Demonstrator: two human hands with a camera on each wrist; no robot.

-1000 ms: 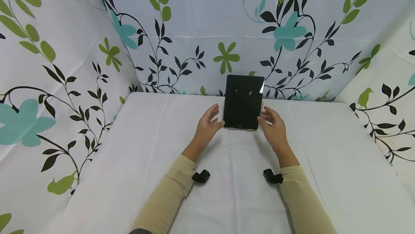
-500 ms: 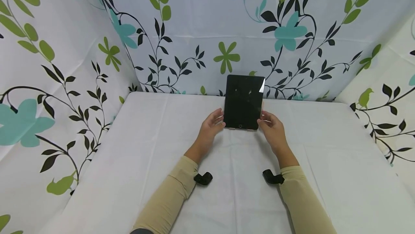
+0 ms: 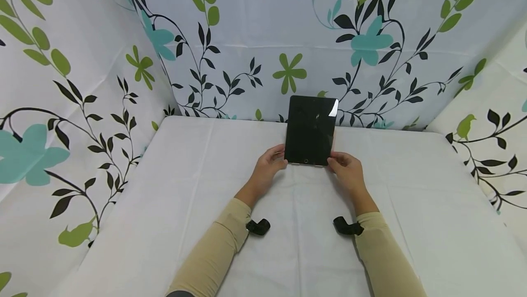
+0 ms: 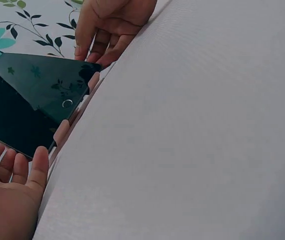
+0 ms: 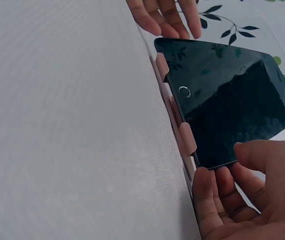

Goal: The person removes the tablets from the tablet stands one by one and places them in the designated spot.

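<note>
A black-screened tablet (image 3: pixel 311 130) leans upright on a pink stand (image 5: pixel 186 137), its home button at the bottom. The left hand (image 3: pixel 267 169) holds its lower left corner, thumb in front and fingers along the side edge. At the opposite lower corner the right hand (image 3: pixel 347 169) pinches the edge, thumb over the front, fingers beside and partly behind. Two pink tabs of the stand hook over the bottom edge of the tablet, seen in both wrist views. Part of the fingers behind the tablet is hidden.
A white cloth (image 3: pixel 230 159) covers the table. Behind and at both sides hangs a white curtain (image 3: pixel 247 27) with leaf and flower prints. Each sleeve cuff carries a small black device (image 3: pixel 258 227).
The left hand has moved in and its fingers have come down to the tablet's left edge. The right fingers have closed in at the right corner. The tablet stays in place.
</note>
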